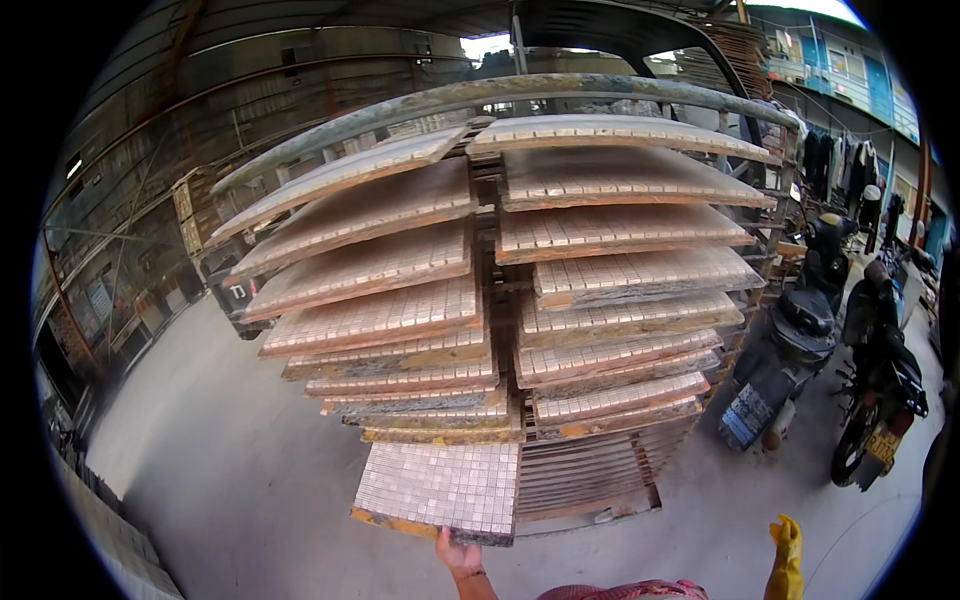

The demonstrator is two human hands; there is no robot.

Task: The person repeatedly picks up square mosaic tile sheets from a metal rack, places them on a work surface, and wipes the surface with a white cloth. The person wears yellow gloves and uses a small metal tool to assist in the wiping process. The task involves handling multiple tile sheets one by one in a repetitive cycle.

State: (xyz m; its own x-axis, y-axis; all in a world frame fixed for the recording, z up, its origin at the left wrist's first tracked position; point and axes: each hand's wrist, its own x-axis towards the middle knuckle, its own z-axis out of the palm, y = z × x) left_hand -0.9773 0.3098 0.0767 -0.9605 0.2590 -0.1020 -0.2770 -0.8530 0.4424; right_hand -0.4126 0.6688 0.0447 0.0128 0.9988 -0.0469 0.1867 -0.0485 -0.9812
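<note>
My bare left hand (458, 553) grips the near edge of a board covered in small pale square tiles (440, 485), the thumb on the edge and the fingers partly hidden below it. This board sticks out toward me at the bottom left of a tall metal rack (590, 480). My right hand (787, 555), in a yellow rubber glove, is raised at the lower right, away from the rack. Its fingers point up and nothing shows in it. Above the gripped board, more tiled boards (375, 310) lie on several levels in two columns.
A rounded metal bar (480, 92) crosses the top of the rack. To the right stand a dark scooter (800, 330) and a motorcycle (875, 390). Clothes (840, 165) hang behind them. Grey concrete floor (220, 450) spreads to the left.
</note>
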